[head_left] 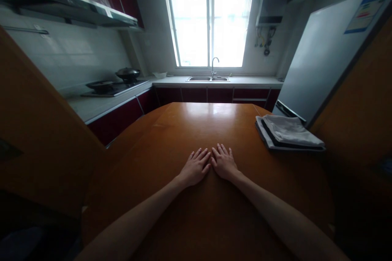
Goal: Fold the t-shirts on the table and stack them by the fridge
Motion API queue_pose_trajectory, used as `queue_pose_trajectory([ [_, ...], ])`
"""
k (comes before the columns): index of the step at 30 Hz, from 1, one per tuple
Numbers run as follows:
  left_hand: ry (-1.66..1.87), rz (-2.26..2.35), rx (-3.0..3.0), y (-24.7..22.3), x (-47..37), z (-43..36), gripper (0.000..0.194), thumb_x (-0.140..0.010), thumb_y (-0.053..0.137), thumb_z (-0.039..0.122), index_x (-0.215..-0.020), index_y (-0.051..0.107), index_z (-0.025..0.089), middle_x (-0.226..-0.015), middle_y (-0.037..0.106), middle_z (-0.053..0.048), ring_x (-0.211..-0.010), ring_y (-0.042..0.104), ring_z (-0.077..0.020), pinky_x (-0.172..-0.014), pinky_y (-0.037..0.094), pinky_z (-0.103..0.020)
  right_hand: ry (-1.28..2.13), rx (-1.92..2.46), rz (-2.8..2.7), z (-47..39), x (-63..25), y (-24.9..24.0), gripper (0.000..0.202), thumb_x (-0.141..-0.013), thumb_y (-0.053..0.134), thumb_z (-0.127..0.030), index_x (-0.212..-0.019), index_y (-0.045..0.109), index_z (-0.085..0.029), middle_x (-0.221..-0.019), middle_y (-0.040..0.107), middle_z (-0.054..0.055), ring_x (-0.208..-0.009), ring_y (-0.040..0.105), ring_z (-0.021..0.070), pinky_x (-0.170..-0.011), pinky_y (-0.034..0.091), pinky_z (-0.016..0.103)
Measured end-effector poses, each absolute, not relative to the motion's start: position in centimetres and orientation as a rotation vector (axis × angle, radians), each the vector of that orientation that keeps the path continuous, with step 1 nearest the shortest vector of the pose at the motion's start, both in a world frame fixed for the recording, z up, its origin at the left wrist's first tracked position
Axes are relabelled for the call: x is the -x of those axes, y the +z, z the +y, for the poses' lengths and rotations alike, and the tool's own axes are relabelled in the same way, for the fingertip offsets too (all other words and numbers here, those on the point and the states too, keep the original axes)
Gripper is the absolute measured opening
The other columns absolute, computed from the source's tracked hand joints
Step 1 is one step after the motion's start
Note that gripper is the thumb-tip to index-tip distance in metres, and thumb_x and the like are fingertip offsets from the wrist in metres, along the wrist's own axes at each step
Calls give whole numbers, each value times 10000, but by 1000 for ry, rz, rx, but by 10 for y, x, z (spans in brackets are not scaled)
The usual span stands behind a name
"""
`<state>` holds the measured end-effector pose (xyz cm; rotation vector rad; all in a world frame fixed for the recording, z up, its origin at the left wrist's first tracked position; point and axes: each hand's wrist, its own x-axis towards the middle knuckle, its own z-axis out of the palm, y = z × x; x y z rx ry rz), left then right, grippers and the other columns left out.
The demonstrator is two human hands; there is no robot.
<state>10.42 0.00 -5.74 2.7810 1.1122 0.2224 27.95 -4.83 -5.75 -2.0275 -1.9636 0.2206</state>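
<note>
My left hand (196, 167) lies palm down on the brown wooden table (153, 151), fingers slightly spread and holding nothing. Close beside it, my right hand (224, 163) rests flat on the same tabletop, its fingers apart and nothing in them. The two hands nearly meet at the thumbs, near the middle of the table. To the right of my right hand, a stack of folded cloths (289, 130), grey and black, sits near the table's right edge.
Beyond the table runs a white counter (171, 82) with a double sink (200, 78) and faucet (212, 67). At the left are a stove (118, 89) and a lidded pan (128, 74). A refrigerator (315, 57) stands at the right. Wooden door panels flank both sides.
</note>
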Motion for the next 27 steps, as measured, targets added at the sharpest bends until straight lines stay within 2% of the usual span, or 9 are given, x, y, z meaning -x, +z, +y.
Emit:
queue_pose_trajectory([
  [10, 248, 1111, -2803, -56, -105, 3, 580, -1016, 414, 455, -1567, 394, 274, -1644, 338, -32, -1536, 255, -286, -1233, 238, -522, 269, 1986, -1931, -49, -283, -51, 582, -1001, 439, -410, -1535, 446, -176, -1656, 293, 147, -1549, 197, 279, -1238, 84, 532],
  [15, 267, 1105, -2824, -59, -104, 7, 561, -1009, 424, 433, -1540, 442, 252, -1638, 351, -41, -1532, 264, -288, -1231, 243, -517, 330, 1905, -1801, -46, -286, -54, 505, -979, 482, -357, -1452, 540, -188, -1601, 415, 120, -1520, 285, 253, -1238, 134, 526],
  [18, 265, 1103, -2842, -60, -103, 8, 563, -1010, 417, 423, -1537, 450, 229, -1636, 353, -50, -1530, 269, -290, -1235, 236, -508, 337, 1828, -1649, -40, -293, -54, 408, -960, 502, -318, -1322, 639, -188, -1497, 551, 104, -1427, 442, 214, -1219, 241, 430],
  [21, 262, 1102, -2849, -61, -103, 8, 565, -1013, 406, 422, -1541, 446, 225, -1636, 352, -56, -1528, 274, -299, -1233, 237, -520, 276, 1732, -1510, -29, -318, -39, 354, -953, 494, -301, -1226, 681, -175, -1330, 670, 100, -1254, 591, 185, -1104, 398, 309],
  [25, 255, 1100, -2855, -62, -103, 9, 571, -1017, 383, 419, -1548, 436, 217, -1643, 335, -61, -1533, 258, -309, -1227, 237, -535, 52, 1775, -1288, -15, -392, 0, 333, -940, 492, -284, -1170, 695, -153, -1179, 719, 122, -1089, 657, 230, -973, 477, 324],
  [27, 255, 1102, -2861, -64, -104, 10, 573, -1017, 377, 409, -1550, 433, 207, -1645, 329, -64, -1534, 253, -312, -1226, 232, -536, -102, 1856, -1185, -13, -438, 21, 317, -929, 510, -252, -1149, 701, -128, -1180, 711, 151, -1115, 638, 258, -992, 452, 345],
])
